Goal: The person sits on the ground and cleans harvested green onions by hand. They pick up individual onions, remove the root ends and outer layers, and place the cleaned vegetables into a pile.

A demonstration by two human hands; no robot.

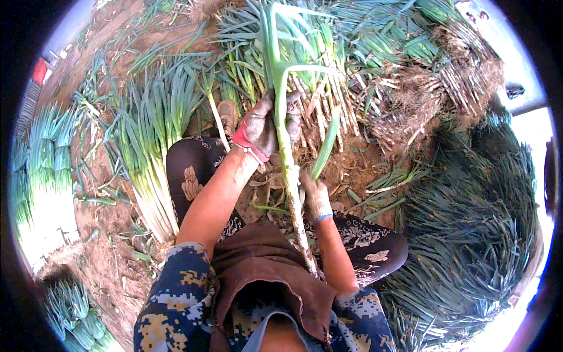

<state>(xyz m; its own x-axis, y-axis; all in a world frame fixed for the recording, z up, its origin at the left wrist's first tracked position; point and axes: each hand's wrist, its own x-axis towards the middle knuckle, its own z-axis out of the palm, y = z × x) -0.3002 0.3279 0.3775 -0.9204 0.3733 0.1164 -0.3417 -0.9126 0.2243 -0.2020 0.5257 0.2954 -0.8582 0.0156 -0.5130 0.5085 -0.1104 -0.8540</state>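
A long green onion (287,161) stands upright before me, its green top fanning out above and its dirty white shaft reaching down to my lap. My left hand (259,128), in a grey and pink glove, is closed around it just under where the leaves split. Beside the shaft, lower down and to the right, my right hand (317,200) in a pale glove with a blue cuff is closed on a loose green onion leaf (328,141), which points up out of the fist. Its fingertips are partly hidden.
Cleaned onions (153,152) lie in a bundle at my left, with tied bundles (53,176) farther left. Uncleaned onions (316,105) with roots are heaped ahead, and a rooty pile (410,100) lies far right. A big dark green leaf heap (469,229) fills the right.
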